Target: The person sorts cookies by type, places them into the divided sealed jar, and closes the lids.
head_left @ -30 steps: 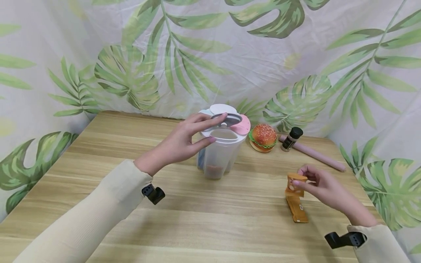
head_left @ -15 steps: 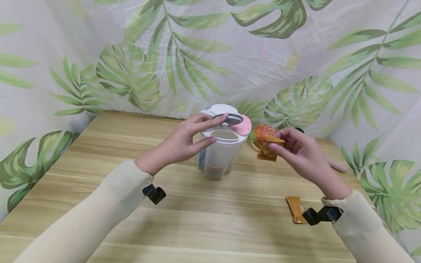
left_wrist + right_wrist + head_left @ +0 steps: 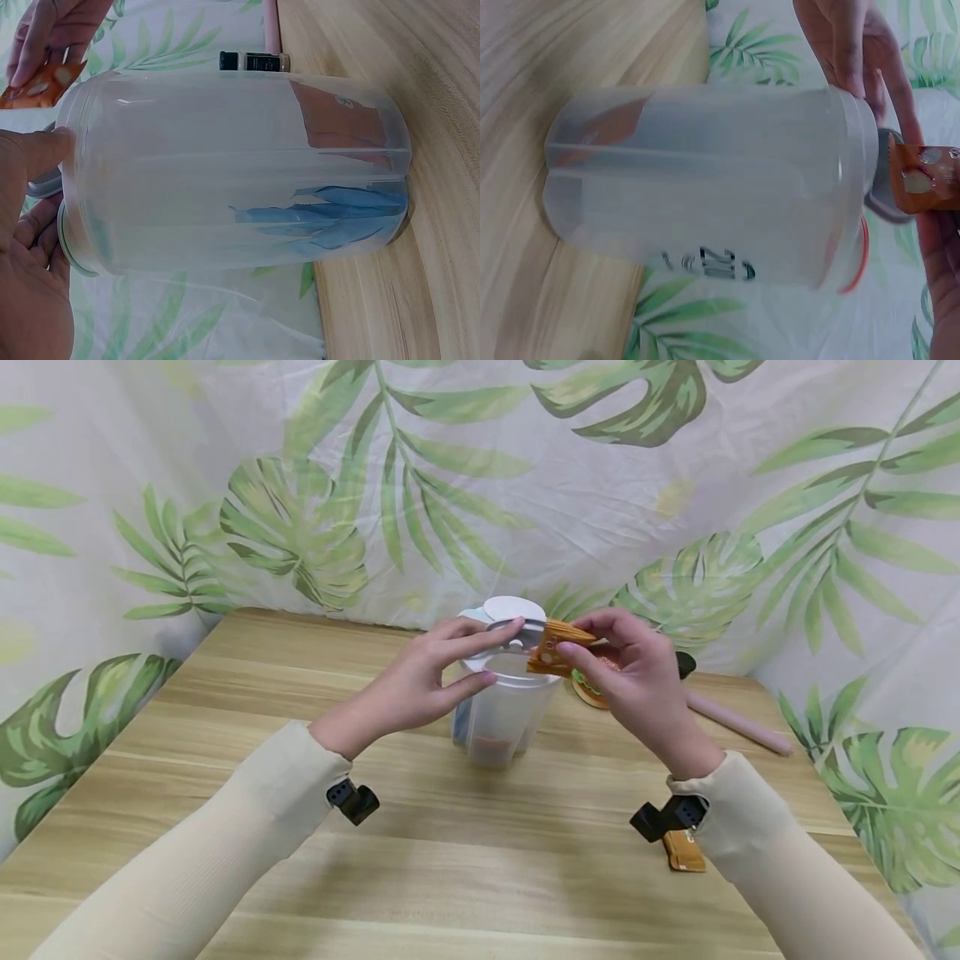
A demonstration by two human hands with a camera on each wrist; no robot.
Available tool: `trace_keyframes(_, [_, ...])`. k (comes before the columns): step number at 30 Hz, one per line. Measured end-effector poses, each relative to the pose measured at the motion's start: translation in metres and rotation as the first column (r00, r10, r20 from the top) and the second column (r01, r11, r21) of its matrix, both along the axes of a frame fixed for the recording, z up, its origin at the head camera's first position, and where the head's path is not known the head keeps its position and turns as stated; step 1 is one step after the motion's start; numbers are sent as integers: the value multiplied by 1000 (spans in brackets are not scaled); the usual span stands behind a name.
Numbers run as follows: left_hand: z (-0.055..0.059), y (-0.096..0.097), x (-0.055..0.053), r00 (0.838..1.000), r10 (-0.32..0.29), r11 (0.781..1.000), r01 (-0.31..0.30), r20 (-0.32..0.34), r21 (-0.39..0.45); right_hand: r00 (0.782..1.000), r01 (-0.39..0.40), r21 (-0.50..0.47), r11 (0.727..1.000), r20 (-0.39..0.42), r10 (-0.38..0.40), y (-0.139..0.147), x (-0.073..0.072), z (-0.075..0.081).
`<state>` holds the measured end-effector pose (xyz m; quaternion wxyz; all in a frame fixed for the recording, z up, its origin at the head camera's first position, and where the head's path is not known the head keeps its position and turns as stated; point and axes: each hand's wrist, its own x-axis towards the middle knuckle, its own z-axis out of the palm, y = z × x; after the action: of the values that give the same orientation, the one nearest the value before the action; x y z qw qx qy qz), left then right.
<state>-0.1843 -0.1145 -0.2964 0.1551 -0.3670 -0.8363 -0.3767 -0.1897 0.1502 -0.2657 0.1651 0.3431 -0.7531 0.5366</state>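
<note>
A clear plastic storage container [image 3: 498, 718] with compartments stands upright on the wooden table. One compartment holds a brown-orange packet [image 3: 341, 120], another holds blue wrapped pieces [image 3: 337, 214]. My left hand [image 3: 420, 681] grips the container's top, thumb on the near rim and index finger along the raised grey flap [image 3: 889, 187], beside the opening. Between thumb and fingers, my right hand [image 3: 637, 668] pinches a small orange snack packet [image 3: 547, 647]. That packet is just above the right side of the opening and covers the pink part of the lid in the head view.
Below my right wrist another orange packet [image 3: 685, 852] lies on the table, partly hidden. A toy hamburger [image 3: 588, 689] sits behind my right hand. Farther right are a black-capped spice jar [image 3: 255, 61] and a pink rod [image 3: 738, 722]. A leaf-print cloth hangs behind the table.
My right hand has lifted one orange packet off the table and carried it left and up to the container's opening. The left hand has stayed on the container.
</note>
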Motion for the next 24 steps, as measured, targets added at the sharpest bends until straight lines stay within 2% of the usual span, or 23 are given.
trace_keyframes(9, [1, -2, -1, 1000, -11, 1000, 11, -1, 2, 997, -55, 62, 997, -48, 58, -18, -2, -5])
trace_keyframes(15, [1, -2, -1, 1000, -14, 1000, 14, 9, 5, 995, -98, 140, 985, -7, 100, -17, -3, -10])
trace_keyframes(24, [-1, -1, -1, 1000, -11, 1000, 11, 6, 12, 996, -91, 237, 967, 6, 92, -13, -2, -13])
